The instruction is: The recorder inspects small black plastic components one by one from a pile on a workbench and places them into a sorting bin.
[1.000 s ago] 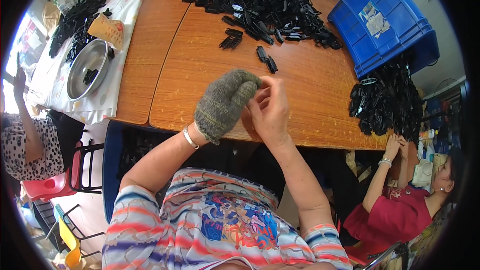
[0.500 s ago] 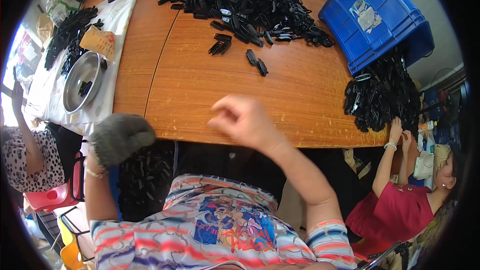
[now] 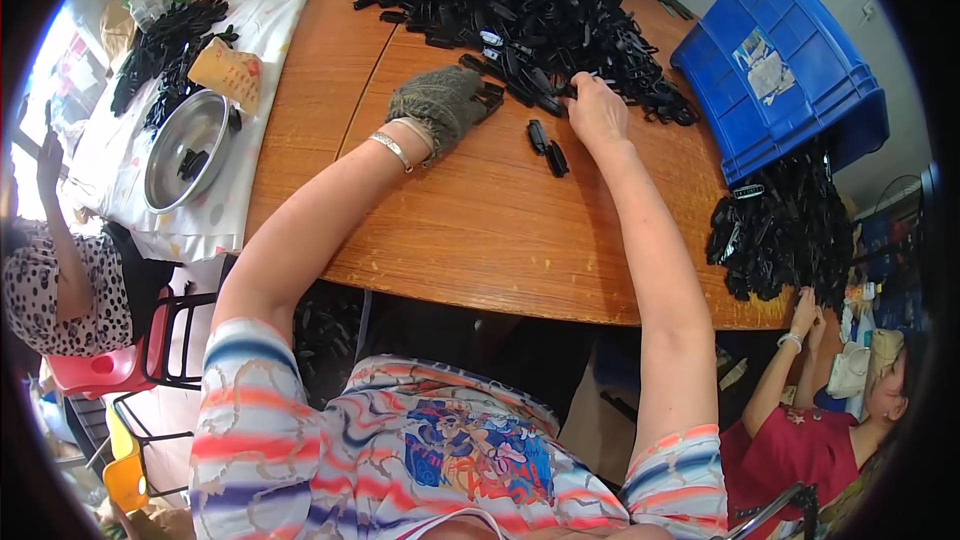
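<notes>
Clips [image 3: 548, 145] — long axes pointing away — beside right hand [image 3: 598, 112].

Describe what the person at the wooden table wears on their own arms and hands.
The left hand wears a grey-green knitted glove, with a thin silver bracelet on the wrist just behind it. The right hand is bare, with no glove or jewellery visible. Both forearms are uncovered; short sleeves striped in red, blue and white end at the upper arms.

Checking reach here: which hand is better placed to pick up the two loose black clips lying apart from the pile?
Probably the right hand: bare, just above the loose clips. The gloved left hand sits farther left, touching a clip at the pile.
</notes>
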Demonstrator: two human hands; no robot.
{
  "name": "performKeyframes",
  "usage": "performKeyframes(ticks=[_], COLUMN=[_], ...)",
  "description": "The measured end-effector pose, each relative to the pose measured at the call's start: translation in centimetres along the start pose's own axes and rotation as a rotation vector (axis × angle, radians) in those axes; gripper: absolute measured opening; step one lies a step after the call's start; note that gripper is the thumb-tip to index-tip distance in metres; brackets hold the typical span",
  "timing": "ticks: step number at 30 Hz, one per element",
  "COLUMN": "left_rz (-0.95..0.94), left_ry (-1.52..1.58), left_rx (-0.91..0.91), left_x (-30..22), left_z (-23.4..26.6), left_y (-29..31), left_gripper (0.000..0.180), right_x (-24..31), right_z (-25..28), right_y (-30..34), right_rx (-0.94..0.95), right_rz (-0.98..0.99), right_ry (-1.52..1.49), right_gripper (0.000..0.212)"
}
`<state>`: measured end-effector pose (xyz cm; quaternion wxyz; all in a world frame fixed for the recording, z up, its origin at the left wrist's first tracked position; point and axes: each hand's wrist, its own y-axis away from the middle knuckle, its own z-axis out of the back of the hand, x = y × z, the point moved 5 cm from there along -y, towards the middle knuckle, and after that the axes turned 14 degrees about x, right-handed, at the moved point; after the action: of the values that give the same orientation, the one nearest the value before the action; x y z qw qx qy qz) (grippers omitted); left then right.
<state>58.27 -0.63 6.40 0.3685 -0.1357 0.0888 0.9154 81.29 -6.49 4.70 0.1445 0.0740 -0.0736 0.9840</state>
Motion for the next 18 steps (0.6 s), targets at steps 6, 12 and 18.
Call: performKeyframes(ticks=[6,12,18], left_rz=[-0.024,-0.086,-0.253], left_ry=[0.064,0.105,0.012], left_rx=[0.094,0.184,0.183], left_x=[1.6,1.2,1.2], left_z=[-0.3,0.2,-0.3], left_y=[0.8,3.9,6.0], left_gripper=[0.044,0.040,0.038], right_x=[0.0,0.0,0.4], right_z=[0.6,1.3,2.5], right_y=[2.4,9.0,12.8], right_rx=[0.076,0.027,-0.017], right_rz=[0.009,0.116,0.195], right_ry=[0.003,-0.088,-0.157], right_gripper=[0.021,0.010,0.012])
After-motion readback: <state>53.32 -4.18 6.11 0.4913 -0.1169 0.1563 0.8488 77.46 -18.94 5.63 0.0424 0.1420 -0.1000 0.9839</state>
